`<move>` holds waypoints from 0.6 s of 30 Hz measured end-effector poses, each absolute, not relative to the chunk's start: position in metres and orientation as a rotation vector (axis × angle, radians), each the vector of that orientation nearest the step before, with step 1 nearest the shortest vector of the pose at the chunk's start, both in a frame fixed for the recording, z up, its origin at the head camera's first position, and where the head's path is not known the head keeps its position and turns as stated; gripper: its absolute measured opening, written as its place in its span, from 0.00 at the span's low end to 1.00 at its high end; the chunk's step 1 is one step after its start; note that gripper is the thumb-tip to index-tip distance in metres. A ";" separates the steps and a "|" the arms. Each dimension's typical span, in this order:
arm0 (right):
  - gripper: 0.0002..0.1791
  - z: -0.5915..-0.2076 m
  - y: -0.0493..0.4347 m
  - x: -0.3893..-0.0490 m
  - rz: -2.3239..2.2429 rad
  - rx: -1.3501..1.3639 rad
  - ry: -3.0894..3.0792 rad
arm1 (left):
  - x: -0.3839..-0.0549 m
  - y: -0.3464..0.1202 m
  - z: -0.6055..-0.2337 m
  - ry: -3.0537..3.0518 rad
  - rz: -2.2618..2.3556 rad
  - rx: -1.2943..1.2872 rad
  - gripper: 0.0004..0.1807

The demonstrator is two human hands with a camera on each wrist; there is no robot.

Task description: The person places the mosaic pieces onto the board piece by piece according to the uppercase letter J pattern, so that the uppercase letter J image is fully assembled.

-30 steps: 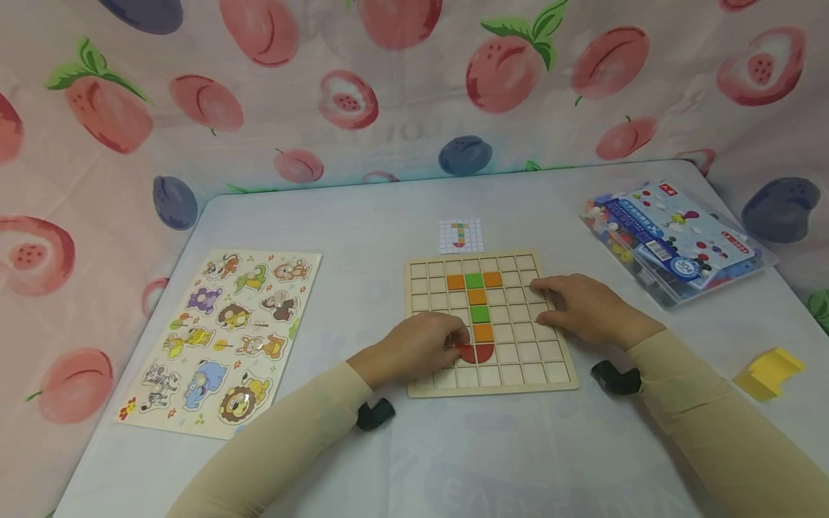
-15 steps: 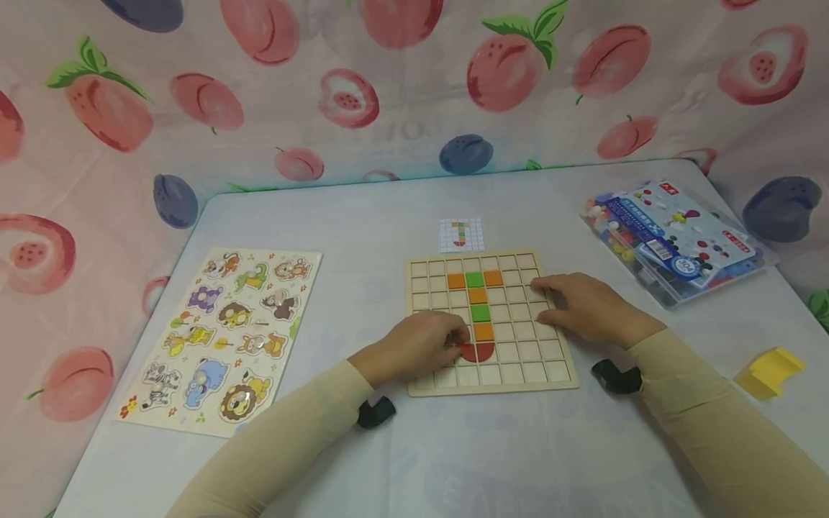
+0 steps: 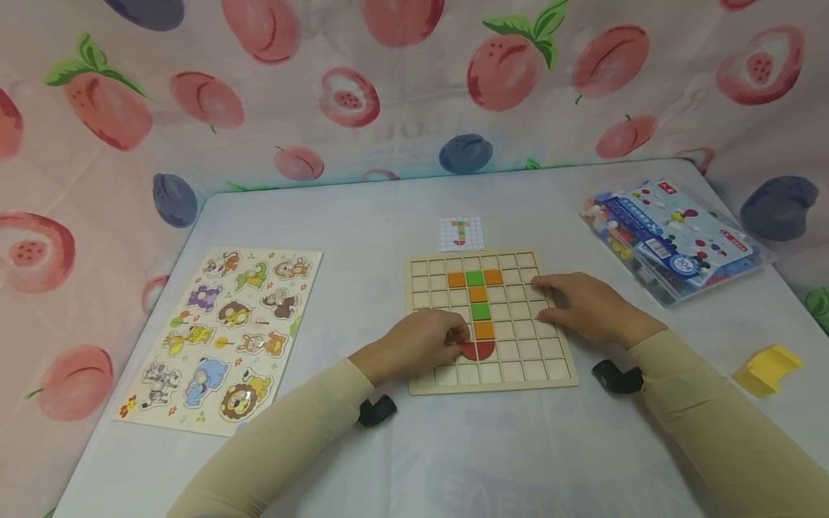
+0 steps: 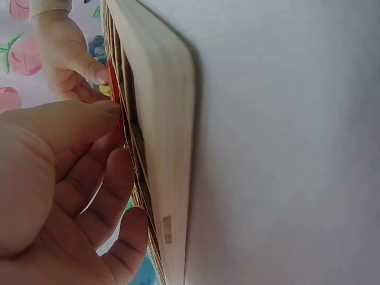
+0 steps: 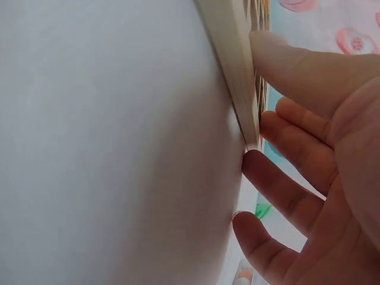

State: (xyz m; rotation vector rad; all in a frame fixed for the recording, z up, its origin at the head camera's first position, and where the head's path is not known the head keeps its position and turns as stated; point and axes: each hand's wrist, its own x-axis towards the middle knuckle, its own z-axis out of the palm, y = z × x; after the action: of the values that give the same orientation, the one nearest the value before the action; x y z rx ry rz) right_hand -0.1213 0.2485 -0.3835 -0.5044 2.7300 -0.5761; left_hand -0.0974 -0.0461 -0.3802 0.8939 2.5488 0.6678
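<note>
A wooden grid board (image 3: 518, 370) lies on the table. Orange and green square tiles (image 3: 479, 311) form a T shape on it, and two red rounded tiles (image 3: 484, 351) sit side by side at the foot. My left hand (image 3: 414, 345) has its thumb and curled fingertips at the left red tile, pinching its edge; the fingers hide part of it. In the left wrist view, the red tile (image 4: 114, 89) shows edge-on by the thumb tip. My right hand (image 3: 586, 306) rests on the board's right edge, its fingers extended and relaxed, the thumb on the frame (image 5: 228, 44).
Behind the board lies a small pattern card (image 3: 461, 234) with a similar T figure. An animal puzzle board (image 3: 259, 338) is on the left. A clear plastic case (image 3: 676, 241) of colourful pieces stands back right, with a yellow block (image 3: 768, 370) nearer the right edge.
</note>
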 end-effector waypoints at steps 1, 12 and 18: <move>0.36 -0.383 0.249 -0.121 -0.583 -0.490 2.725 | -0.098 -0.046 -0.380 2.542 0.672 0.891 0.06; 0.26 -0.354 0.260 -0.120 -0.581 -0.442 2.788 | -0.112 -0.076 -0.360 2.636 0.669 0.682 0.16; 0.28 -0.335 0.273 -0.126 -0.523 -0.497 2.919 | -0.123 -0.104 -0.337 2.821 0.570 0.659 0.23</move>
State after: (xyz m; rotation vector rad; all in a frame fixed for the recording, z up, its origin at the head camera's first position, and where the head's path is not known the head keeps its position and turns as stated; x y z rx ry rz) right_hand -0.1255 0.2731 -0.3350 -0.4973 2.9190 -0.5235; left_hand -0.1230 -0.1037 -0.3369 0.6587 2.8210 0.5701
